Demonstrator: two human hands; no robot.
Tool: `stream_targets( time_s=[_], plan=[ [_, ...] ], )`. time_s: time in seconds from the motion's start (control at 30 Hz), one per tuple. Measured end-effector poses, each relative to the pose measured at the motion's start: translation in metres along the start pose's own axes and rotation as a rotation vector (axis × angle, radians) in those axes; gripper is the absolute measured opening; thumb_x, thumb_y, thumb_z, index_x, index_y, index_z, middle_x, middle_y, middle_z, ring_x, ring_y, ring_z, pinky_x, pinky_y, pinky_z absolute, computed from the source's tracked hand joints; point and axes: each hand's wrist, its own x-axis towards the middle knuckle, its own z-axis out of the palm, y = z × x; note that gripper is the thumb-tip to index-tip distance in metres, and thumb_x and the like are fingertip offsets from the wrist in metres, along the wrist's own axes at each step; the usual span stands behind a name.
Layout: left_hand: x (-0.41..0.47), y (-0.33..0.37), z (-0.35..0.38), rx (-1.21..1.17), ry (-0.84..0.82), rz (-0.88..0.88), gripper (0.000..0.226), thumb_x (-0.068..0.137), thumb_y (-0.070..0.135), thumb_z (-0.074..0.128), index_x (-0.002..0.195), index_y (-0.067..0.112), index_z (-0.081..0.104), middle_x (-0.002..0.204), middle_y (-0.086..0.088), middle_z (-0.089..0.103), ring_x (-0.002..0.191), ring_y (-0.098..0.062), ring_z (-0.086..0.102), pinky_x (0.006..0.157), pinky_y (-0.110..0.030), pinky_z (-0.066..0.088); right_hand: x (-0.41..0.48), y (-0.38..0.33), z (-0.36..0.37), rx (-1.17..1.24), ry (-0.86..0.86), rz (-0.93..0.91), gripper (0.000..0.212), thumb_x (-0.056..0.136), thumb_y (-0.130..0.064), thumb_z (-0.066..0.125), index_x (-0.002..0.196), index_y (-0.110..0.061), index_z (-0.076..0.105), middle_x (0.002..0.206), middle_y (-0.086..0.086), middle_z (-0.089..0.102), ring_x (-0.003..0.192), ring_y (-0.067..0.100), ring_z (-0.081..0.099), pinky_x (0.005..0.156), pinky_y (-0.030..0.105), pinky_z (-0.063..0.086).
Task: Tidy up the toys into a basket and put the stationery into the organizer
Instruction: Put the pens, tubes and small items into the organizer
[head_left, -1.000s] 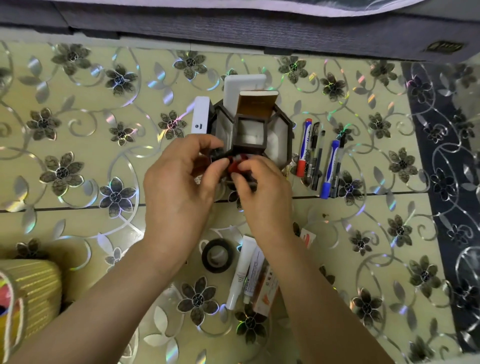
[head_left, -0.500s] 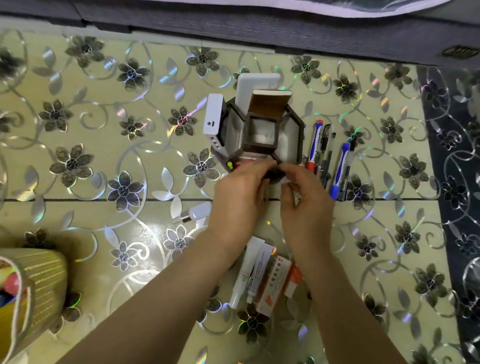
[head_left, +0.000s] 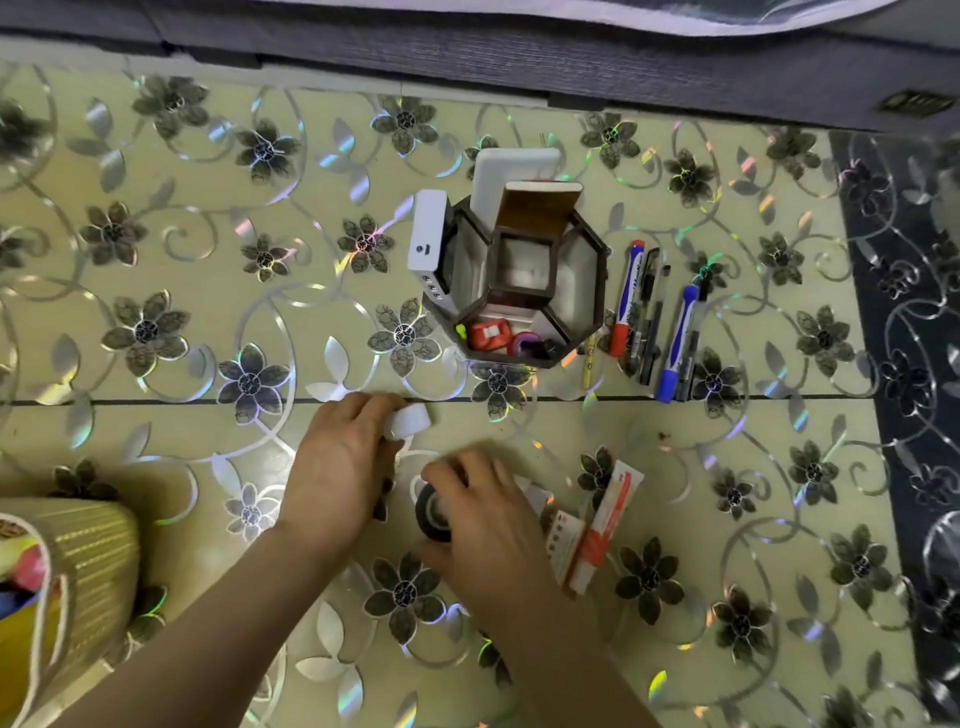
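Hands: my left hand (head_left: 337, 467) pinched a white piece (head_left: 411, 421); right hand (head_left: 483, 519) curled round the tape roll (head_left: 430, 517).
Organizer: the organizer (head_left: 582, 270) stood just beyond, far centre.
Advice: I judged lifting both clear before dropping them in.

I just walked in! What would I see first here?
First, the dark eight-sided organizer in the middle of the shiny flowery surface, bright bits in its near compartment. In front of it, the left hand pinches a small white thing and the right hand grips a black tape roll. Markers lie right of the organizer.
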Motion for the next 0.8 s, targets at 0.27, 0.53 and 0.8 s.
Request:
stream_targets(
  time_s=[0.27, 0.53, 0.8],
  plan=[
    [0.003, 0.038, -0.044, -0.147, 0.138, 0.140, 0.026, 0.088, 0.026, 0.062, 0.113, 0.026, 0.056, 0.099, 0.005, 0.062, 0.091, -0.017, 0.059, 0.077, -0.031, 0.047, 0.007, 0.001, -0.023, 0.187, 0.247, 0.148, 0.046, 0.071, -0.041, 0.067, 0.112, -0.028, 0.051, 0.109, -0.005, 0.052, 0.095, 0.019, 0.055, 0.074, 0.033, 0.049],
    [0.052, 0.098, -0.051, -0.007, 0.180, 0.380, 0.023, 0.081, 0.014, 0.063, 0.104, 0.017, 0.065, 0.093, -0.002, 0.067, 0.086, -0.026, 0.062, 0.070, -0.033, 0.049, 0.019, 0.021, -0.101, 0.533, 0.750, 0.278, 0.041, 0.080, -0.036, 0.073, 0.115, -0.026, 0.056, 0.107, -0.008, 0.062, 0.097, 0.013, 0.061, 0.083, 0.028, 0.051],
    [0.071, 0.090, -0.039, 0.202, 0.110, 0.290, 0.022, 0.073, 0.006, 0.069, 0.093, 0.015, 0.066, 0.086, -0.006, 0.062, 0.071, -0.030, 0.063, 0.057, -0.038, 0.051, 0.054, 0.028, -0.110, 0.646, 0.710, 0.173, 0.046, 0.076, -0.024, 0.074, 0.118, -0.022, 0.053, 0.113, 0.000, 0.058, 0.102, 0.014, 0.062, 0.091, 0.033, 0.053]
  ],
)
